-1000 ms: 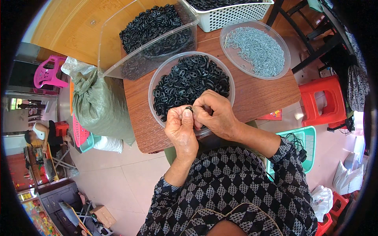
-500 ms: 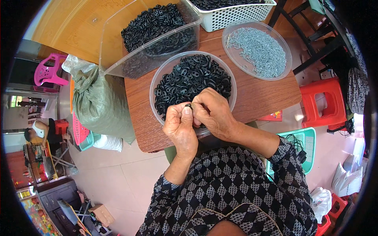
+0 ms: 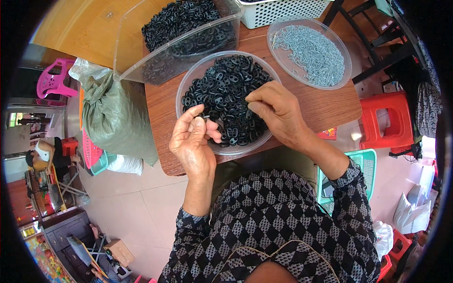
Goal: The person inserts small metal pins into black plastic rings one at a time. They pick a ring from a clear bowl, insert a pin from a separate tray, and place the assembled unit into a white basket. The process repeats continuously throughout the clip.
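Observation:
My left hand point(image 3: 192, 144) is at the near left rim of a round clear tub point(image 3: 182, 79), thumb and forefinger pinched on a small silver screw point(image 3: 206, 116). My right hand point(image 3: 279, 111) hovers over the tub's right side with its fingertips pressed together; what they hold, if anything, is too small to make out. Small black plastic pieces with two holes point(image 3: 226, 87) fill the tub. Beyond it to the right, a shallow round clear dish point(image 3: 347, 78) holds many silver screws point(image 3: 314, 54).
The brown table point(image 3: 325, 111) also carries a clear bin point(image 3: 127, 56) of black pieces and a white perforated basket point(image 3: 273, 15). A tied green sack point(image 3: 118, 113) leans at its left. On the right are a red stool point(image 3: 386, 120) and a green basket point(image 3: 369, 174). Another person point(image 3: 45, 153) sits far left.
My hands, together half a second ago around a small black piece, have parted. The left has moved left with the screw; the right has shifted right over the tub. The view has shifted slightly.

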A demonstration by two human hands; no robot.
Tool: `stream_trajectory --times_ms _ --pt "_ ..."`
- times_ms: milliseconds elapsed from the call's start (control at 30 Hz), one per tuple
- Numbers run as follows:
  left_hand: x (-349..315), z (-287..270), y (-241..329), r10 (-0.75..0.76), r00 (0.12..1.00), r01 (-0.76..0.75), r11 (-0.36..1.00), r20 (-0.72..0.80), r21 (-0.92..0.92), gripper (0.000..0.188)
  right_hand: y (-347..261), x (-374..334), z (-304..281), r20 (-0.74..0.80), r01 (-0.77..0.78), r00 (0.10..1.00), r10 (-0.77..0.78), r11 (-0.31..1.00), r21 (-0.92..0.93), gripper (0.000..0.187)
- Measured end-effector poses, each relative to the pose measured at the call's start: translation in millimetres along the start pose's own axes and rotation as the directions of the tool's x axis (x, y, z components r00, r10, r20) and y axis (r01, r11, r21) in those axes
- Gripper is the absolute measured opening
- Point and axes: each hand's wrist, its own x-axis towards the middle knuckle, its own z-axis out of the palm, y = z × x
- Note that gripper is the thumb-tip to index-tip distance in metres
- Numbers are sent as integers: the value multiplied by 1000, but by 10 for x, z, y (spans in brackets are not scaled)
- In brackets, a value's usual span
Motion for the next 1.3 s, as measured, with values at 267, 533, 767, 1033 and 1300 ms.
stream_trajectory --times_ms 267,533,767,1033,1300 --pt "-45 -51 -42 -40 999 40 999 -4 -28 16 26 -99 121 372 339 891 -259 926 -166 9" --pt "-70 -60 -37 -42 999 42 999 -1 -14 15 -106 32 280 607 576 725 -326 770 -274 7" --pt "-84 -10 -41 -68 998 68 998 20 -17 16 -29 51 149 354 220 918 -178 972 -82 8" --pt "-109 122 4 -80 993 86 993 85 -75 15 -83 66 82 349 -498 865 360 704 507 12" --pt "-147 127 -30 -45 996 48 998 81 -41 18 -103 38 124 406 -571 821 403 557 603 14"
